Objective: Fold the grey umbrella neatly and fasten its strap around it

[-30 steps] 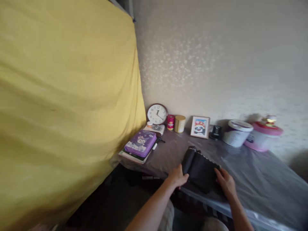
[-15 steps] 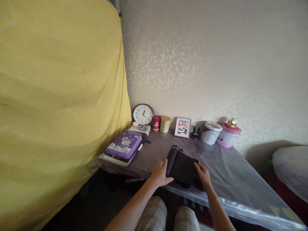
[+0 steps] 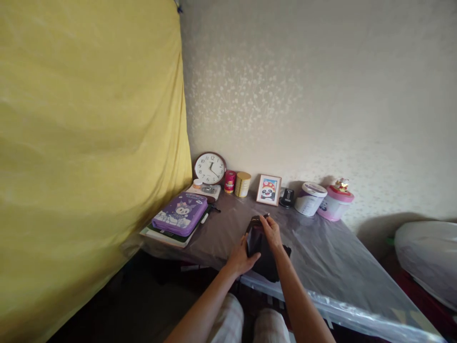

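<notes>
The black fabric bundle [image 3: 266, 264] lay at the front edge of the surface [image 3: 328, 252]. The left hand [image 3: 240, 256] grasped its left side, thumb across the top; the right hand [image 3: 273, 233] pinched its far end (fingertips partly hidden). The step in hand appeared to be handling that far end. The next move, in this inspector's judgement, called for a steady left grip while the right fingers worked the fabric.

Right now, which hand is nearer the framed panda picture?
Right. The right hand is in front of the framed panda picture, at the black fabric's far end; the left hand, at the fabric's left side, is farther away.
</notes>
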Available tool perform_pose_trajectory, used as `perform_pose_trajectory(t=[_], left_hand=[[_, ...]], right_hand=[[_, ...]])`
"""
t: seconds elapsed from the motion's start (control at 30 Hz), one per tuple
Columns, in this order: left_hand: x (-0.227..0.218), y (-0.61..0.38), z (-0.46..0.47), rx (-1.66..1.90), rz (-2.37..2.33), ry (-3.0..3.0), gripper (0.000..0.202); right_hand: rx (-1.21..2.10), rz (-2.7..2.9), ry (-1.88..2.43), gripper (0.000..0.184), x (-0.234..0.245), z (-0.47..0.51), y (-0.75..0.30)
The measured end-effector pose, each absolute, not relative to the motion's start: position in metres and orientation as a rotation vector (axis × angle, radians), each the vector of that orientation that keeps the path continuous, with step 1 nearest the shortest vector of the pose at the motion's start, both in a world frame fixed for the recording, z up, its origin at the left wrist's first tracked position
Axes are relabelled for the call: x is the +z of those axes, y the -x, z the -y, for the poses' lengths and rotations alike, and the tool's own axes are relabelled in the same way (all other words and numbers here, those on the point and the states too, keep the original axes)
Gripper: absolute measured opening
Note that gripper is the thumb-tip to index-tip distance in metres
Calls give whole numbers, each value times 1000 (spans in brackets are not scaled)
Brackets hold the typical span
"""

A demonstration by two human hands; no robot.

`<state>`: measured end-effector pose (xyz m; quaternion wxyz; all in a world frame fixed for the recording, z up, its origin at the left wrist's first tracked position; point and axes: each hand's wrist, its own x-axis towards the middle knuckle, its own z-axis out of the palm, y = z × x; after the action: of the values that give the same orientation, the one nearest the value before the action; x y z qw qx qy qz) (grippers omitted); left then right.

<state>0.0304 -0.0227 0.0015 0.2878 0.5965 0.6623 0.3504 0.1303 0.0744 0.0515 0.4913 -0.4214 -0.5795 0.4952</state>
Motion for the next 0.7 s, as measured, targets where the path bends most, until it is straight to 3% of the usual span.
perform_pose_trajectory(t=[0.1,0.27,0.53,0.7], left_hand=[[-1,-30,16,981,-1803,-1509,49],[-6,-24,16,1029,-1813,-1449,48],[-6,-30,22,1047,-1807,-1409,50],[-3,-31,26,1038,-1820,-1386,51]], right_hand=[[1199,1464,1002,50,43,-73,-118],[1065,1519,1137,50,25,-71,-147],[580,1467,1653,41,-6,-56,-241],[514,1458,1815,44,-18,-48,-252]])
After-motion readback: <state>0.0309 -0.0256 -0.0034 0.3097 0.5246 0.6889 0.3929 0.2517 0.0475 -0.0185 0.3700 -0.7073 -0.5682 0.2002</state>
